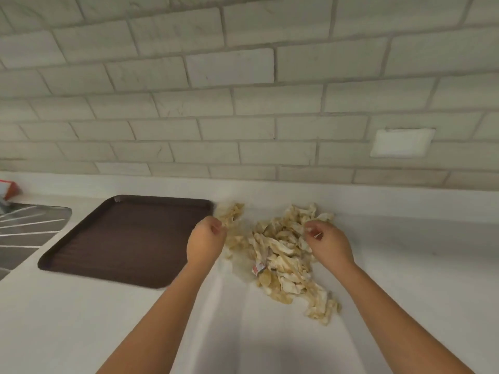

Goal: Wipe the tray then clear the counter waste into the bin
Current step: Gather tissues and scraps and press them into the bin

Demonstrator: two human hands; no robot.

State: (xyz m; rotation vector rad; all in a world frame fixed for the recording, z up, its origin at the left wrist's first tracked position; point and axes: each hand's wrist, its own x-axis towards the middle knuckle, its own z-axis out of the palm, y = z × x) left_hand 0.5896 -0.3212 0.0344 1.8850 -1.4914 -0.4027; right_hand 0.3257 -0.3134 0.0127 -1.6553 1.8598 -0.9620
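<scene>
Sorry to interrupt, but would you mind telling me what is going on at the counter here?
A person is at a pile of pale food scraps on the white counter. The left hand and right hand reach into it, fingers curled; whether they grip any is unclear. The brown tray lies bare to its left. No bin is in view.

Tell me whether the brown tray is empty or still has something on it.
Empty. The brown tray lies flat on the counter, its surface bare; the waste pile is heaped beside it, to its right.
</scene>
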